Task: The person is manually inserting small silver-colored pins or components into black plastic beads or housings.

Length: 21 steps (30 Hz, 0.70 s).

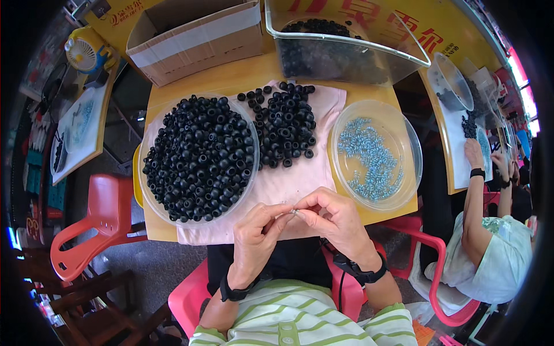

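My left hand and my right hand meet at the table's front edge, thumbs and forefingers pinched together. Between their fingertips is a tiny shiny piece, too small to tell its kind. Beyond my left hand a clear round tub is heaped with black round beads with holes. More black beads lie loose on a pale pink cloth. To the right, small blue-silver pieces are spread in a shallow clear tub. Neither hand touches the tubs.
A cardboard box and a clear bin with black beads stand along the table's far side. A red chair is at left. At right, another person works at a neighbouring table, a hand near black beads.
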Each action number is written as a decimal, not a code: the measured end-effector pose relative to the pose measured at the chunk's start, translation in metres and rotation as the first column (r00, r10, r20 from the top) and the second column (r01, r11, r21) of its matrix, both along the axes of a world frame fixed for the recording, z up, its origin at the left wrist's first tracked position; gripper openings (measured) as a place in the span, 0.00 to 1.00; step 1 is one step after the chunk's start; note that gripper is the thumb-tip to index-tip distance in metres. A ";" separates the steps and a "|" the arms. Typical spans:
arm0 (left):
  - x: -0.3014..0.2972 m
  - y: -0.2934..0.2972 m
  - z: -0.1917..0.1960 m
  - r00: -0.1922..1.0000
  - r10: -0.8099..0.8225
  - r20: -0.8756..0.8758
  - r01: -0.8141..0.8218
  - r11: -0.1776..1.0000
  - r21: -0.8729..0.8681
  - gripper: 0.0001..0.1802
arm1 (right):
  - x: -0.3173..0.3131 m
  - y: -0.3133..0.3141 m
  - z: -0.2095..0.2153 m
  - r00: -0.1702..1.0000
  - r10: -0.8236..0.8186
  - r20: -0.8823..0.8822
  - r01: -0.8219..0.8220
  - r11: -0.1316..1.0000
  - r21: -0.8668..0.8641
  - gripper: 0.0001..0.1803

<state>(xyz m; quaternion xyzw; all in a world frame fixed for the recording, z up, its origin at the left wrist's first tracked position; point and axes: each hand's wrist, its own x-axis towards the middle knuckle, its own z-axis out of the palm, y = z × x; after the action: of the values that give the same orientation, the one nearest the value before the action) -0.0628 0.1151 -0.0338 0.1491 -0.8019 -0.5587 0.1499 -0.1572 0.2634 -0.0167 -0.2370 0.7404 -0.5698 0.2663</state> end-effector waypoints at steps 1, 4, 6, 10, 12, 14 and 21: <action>-0.001 0.000 0.000 1.000 -0.008 -0.024 0.008 1.000 -0.021 0.09 | 0.001 0.000 -0.001 1.000 -0.010 0.007 0.011 1.000 -0.012 0.05; -0.001 -0.001 0.000 1.000 -0.027 0.003 0.027 0.997 -0.072 0.08 | 0.001 0.001 -0.002 0.999 -0.024 -0.036 0.024 1.000 -0.015 0.05; -0.001 0.000 -0.002 1.000 -0.022 -0.012 0.021 0.997 -0.071 0.08 | 0.003 0.001 -0.001 0.996 -0.023 -0.084 0.023 1.000 -0.011 0.05; -0.002 0.000 0.001 0.999 -0.029 0.013 0.030 0.996 -0.079 0.07 | 0.005 0.003 -0.010 0.955 -0.082 -0.284 0.091 0.996 0.020 0.07; -0.002 0.000 0.003 0.999 -0.036 0.037 0.041 0.992 -0.122 0.08 | 0.007 0.002 -0.016 0.909 -0.126 -0.396 0.153 0.988 0.037 0.08; -0.002 0.001 0.004 0.997 -0.044 0.060 0.054 0.985 -0.163 0.09 | 0.008 0.000 -0.018 0.834 -0.107 -0.541 0.193 0.975 0.105 0.09; 0.006 -0.004 0.011 0.985 -0.019 0.172 0.013 0.999 0.034 0.13 | 0.008 -0.002 -0.016 0.812 -0.110 -0.573 0.205 0.973 0.103 0.09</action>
<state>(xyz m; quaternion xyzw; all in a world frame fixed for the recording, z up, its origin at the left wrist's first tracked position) -0.0571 0.1110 -0.0227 0.1928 -0.8039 -0.5579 0.0732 -0.1491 0.2618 -0.0328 -0.3101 0.8462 -0.4333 0.0061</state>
